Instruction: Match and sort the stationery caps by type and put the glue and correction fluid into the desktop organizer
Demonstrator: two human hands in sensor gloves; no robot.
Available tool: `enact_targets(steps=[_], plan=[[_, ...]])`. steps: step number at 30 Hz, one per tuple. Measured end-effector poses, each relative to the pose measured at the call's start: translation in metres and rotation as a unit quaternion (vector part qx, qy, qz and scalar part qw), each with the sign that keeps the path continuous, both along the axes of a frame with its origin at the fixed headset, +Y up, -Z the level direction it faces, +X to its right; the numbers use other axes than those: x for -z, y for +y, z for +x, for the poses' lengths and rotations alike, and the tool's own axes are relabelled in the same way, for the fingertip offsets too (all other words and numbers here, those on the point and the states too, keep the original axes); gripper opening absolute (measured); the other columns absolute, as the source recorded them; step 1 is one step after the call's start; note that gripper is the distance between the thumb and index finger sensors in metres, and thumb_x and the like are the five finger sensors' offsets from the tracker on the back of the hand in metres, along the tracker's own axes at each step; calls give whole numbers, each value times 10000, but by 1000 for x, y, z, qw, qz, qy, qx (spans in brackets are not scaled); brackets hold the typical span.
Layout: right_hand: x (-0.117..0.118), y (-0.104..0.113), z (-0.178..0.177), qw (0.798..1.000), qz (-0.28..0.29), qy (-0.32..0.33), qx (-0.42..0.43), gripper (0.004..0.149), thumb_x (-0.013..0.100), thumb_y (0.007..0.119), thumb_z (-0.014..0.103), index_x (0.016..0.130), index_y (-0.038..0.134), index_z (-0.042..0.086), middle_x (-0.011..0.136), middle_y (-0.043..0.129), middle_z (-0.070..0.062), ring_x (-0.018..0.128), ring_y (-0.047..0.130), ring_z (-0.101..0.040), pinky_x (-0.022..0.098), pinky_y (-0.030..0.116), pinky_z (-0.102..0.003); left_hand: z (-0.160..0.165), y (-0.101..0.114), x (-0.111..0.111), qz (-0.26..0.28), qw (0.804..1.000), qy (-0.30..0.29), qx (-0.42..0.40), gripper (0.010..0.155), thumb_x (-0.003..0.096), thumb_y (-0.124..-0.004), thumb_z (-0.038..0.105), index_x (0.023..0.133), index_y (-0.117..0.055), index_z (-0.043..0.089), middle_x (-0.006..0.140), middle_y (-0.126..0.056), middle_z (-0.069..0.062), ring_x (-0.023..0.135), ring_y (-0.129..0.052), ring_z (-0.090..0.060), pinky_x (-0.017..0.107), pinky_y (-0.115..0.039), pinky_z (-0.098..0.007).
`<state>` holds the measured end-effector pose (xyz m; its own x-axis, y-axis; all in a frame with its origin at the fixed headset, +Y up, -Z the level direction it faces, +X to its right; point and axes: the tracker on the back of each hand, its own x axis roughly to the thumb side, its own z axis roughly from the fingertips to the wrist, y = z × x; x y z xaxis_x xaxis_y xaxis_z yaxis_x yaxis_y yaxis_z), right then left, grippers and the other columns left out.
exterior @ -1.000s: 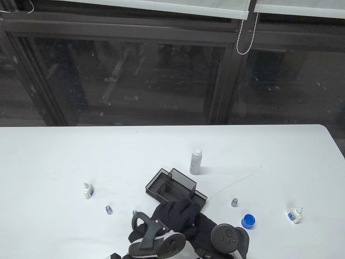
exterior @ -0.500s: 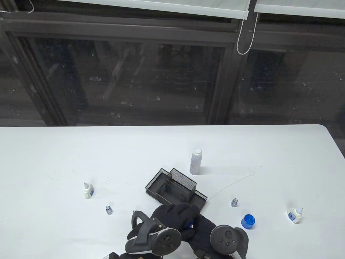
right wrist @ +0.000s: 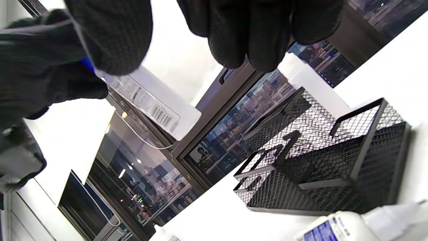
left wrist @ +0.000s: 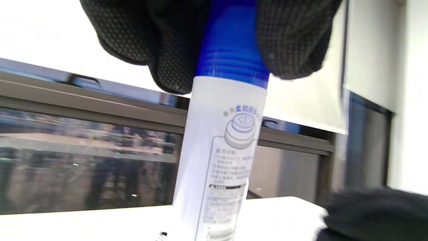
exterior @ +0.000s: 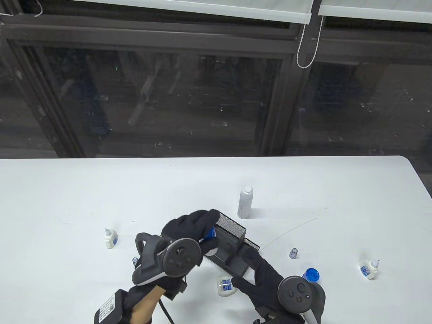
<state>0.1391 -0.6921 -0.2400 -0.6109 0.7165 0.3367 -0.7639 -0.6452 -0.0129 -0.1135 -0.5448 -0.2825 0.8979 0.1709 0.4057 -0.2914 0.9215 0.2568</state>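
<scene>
Your left hand (exterior: 189,229) pinches the glue stick (left wrist: 220,154) by its blue cap, above the mesh organizer (exterior: 233,246). Your right hand (exterior: 263,280) is relaxed, holding nothing.

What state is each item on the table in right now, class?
Left hand: grips capped glue bottle by its blue cap, above desktop organizer.
Right hand: open, holds nothing.
Correction fluid bottle: lying down, uncapped.
Loose blue cap: off, on table.
Tall white bottle: upright, uncapped.
</scene>
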Motion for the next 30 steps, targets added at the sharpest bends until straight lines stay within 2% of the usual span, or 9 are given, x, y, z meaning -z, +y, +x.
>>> enact_targets(steps=[6, 9, 12, 19, 30], plan=[[0, -1, 0, 1000, 1, -3, -10, 747, 456, 841, 471, 1059, 543, 146, 1030, 731, -131, 913, 786, -384, 696, 603, -589, -1, -12, 56, -40, 996, 79, 12, 631, 516, -822, 498, 1087, -618, 325, 1089, -801, -28, 884, -974, -273, 656, -793, -493], [2, -3, 1, 1000, -3, -7, -12, 738, 459, 837, 470, 1056, 549, 146, 1024, 738, -132, 908, 792, -383, 693, 607, -588, 3, -32, 84, -82, 992, 96, 14, 630, 516, -820, 497, 1086, -616, 323, 1091, -797, -23, 888, -970, -276, 656, -792, -493], [4, -4, 3, 1000, -6, -11, -14, 732, 464, 834, 469, 1055, 551, 146, 1023, 740, -133, 905, 795, -382, 693, 608, -587, 8, -49, 100, -102, 990, 96, 19, 627, 517, -817, 499, 1084, -613, 325, 1086, -798, -27, 888, -971, -268, 656, -794, -489], [5, -4, 4, 1000, -10, -16, -12, 725, 466, 828, 469, 1053, 556, 143, 1018, 745, -134, 900, 800, -383, 691, 611, -585, 21, -81, 122, -114, 988, 103, 24, 626, 517, -814, 500, 1081, -607, 324, 1086, -794, -28, 888, -972, -264, 655, -796, -485], [6, -4, 3, 1000, -15, -13, -16, 720, 470, 821, 471, 1053, 557, 143, 1019, 746, -134, 899, 801, -383, 691, 611, -585, 33, -115, 137, -137, 983, 113, 46, 621, 517, -816, 490, 1076, -607, 317, 1085, -795, -28, 893, -966, -260, 658, -794, -481]])
